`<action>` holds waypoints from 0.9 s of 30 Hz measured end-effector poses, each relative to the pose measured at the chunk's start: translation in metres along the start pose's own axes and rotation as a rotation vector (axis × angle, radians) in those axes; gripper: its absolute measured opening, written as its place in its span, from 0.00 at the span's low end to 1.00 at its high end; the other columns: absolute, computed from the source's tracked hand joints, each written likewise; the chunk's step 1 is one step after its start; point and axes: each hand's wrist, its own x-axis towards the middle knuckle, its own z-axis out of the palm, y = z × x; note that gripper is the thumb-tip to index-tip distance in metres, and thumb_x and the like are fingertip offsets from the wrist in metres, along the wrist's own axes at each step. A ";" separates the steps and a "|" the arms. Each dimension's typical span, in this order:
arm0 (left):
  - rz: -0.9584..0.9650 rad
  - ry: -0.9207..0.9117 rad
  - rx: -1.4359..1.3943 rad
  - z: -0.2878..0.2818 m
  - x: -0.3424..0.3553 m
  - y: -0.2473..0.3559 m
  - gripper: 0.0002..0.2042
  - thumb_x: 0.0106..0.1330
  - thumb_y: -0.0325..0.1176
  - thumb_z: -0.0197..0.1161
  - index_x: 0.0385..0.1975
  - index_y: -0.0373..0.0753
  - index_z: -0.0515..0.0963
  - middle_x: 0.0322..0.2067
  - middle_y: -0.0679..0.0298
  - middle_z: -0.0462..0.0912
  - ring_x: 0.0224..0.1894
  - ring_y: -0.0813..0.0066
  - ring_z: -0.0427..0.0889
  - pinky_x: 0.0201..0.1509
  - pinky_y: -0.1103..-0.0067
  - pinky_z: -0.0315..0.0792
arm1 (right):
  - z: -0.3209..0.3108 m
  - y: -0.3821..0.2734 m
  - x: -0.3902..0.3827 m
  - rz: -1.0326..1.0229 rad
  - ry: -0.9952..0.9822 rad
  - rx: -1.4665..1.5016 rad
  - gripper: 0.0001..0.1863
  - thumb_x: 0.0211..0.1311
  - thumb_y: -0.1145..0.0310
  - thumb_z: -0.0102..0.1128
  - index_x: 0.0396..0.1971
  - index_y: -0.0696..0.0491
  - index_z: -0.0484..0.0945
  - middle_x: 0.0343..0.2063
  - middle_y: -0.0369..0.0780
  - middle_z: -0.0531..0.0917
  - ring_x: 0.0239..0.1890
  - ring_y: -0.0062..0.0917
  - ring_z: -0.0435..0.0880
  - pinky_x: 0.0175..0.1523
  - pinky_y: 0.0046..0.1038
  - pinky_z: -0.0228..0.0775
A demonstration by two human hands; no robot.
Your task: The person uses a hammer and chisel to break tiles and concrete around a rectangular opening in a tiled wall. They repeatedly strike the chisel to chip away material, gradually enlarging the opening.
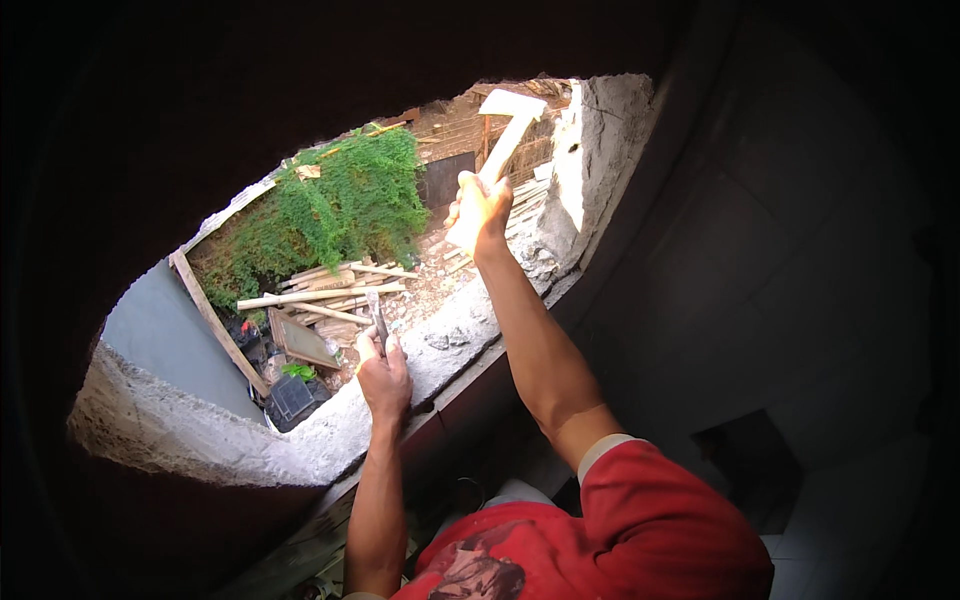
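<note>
L grip (384,380) holds chisel (379,321) nr rough ledge (455,338), R grip (481,212) holds hatchet (509,145) up.

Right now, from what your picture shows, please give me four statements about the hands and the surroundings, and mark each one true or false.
1. The right hand grips an axe-shaped tool. True.
2. The left hand is empty. False: it holds a slim, chisel-like tool.
3. Green foliage shows through the rough-edged opening. True.
4. The person's shirt is blue. False: it is mainly red.
</note>
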 end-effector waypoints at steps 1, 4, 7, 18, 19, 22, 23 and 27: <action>0.011 -0.002 -0.030 0.000 0.000 0.000 0.12 0.73 0.32 0.58 0.51 0.33 0.73 0.20 0.60 0.81 0.22 0.74 0.79 0.28 0.74 0.72 | -0.002 0.001 0.000 -0.050 0.023 0.021 0.10 0.65 0.72 0.59 0.33 0.52 0.65 0.19 0.35 0.70 0.12 0.21 0.67 0.15 0.29 0.63; 0.019 0.007 -0.052 0.000 0.000 -0.002 0.12 0.73 0.32 0.58 0.51 0.33 0.73 0.21 0.60 0.81 0.23 0.73 0.80 0.29 0.74 0.73 | -0.007 0.003 -0.001 -0.108 0.077 0.114 0.08 0.66 0.72 0.59 0.34 0.51 0.67 0.19 0.34 0.70 0.12 0.21 0.67 0.15 0.28 0.63; 0.036 0.006 -0.010 -0.001 0.000 -0.003 0.12 0.73 0.32 0.58 0.51 0.33 0.73 0.22 0.60 0.81 0.23 0.73 0.80 0.29 0.74 0.73 | -0.012 0.003 -0.001 0.027 -0.034 0.050 0.06 0.66 0.73 0.58 0.33 0.52 0.69 0.19 0.34 0.69 0.12 0.21 0.67 0.15 0.28 0.62; 0.011 -0.022 -0.013 -0.002 0.002 -0.007 0.13 0.73 0.32 0.57 0.52 0.34 0.73 0.21 0.55 0.81 0.23 0.64 0.82 0.30 0.70 0.73 | -0.025 0.005 -0.007 -0.194 -0.056 -0.009 0.09 0.69 0.73 0.57 0.34 0.54 0.64 0.18 0.36 0.69 0.12 0.23 0.69 0.14 0.31 0.65; 0.035 -0.006 -0.017 -0.002 0.001 -0.007 0.13 0.73 0.32 0.57 0.52 0.34 0.73 0.21 0.55 0.81 0.23 0.64 0.82 0.30 0.69 0.73 | -0.027 0.003 -0.006 -0.223 -0.029 0.083 0.11 0.69 0.73 0.58 0.36 0.55 0.63 0.18 0.37 0.70 0.11 0.23 0.69 0.13 0.31 0.66; 0.049 -0.003 0.001 -0.001 0.002 -0.006 0.13 0.72 0.32 0.57 0.52 0.34 0.73 0.21 0.55 0.81 0.23 0.61 0.82 0.30 0.68 0.73 | -0.032 -0.005 -0.005 -0.186 -0.078 -0.083 0.10 0.67 0.74 0.60 0.32 0.54 0.65 0.17 0.34 0.68 0.12 0.21 0.68 0.15 0.28 0.63; 0.042 -0.009 -0.001 0.000 0.002 -0.005 0.13 0.72 0.31 0.57 0.52 0.34 0.73 0.21 0.55 0.81 0.24 0.61 0.82 0.31 0.68 0.73 | -0.033 -0.006 -0.006 -0.144 -0.147 -0.160 0.11 0.66 0.74 0.60 0.31 0.53 0.65 0.17 0.34 0.67 0.13 0.21 0.67 0.15 0.27 0.62; 0.043 -0.007 -0.008 -0.001 0.001 -0.004 0.12 0.72 0.31 0.57 0.51 0.34 0.73 0.22 0.55 0.81 0.24 0.60 0.82 0.31 0.68 0.74 | -0.033 -0.010 -0.015 -0.244 -0.006 -0.008 0.08 0.66 0.74 0.60 0.35 0.54 0.68 0.18 0.34 0.69 0.13 0.20 0.66 0.15 0.28 0.61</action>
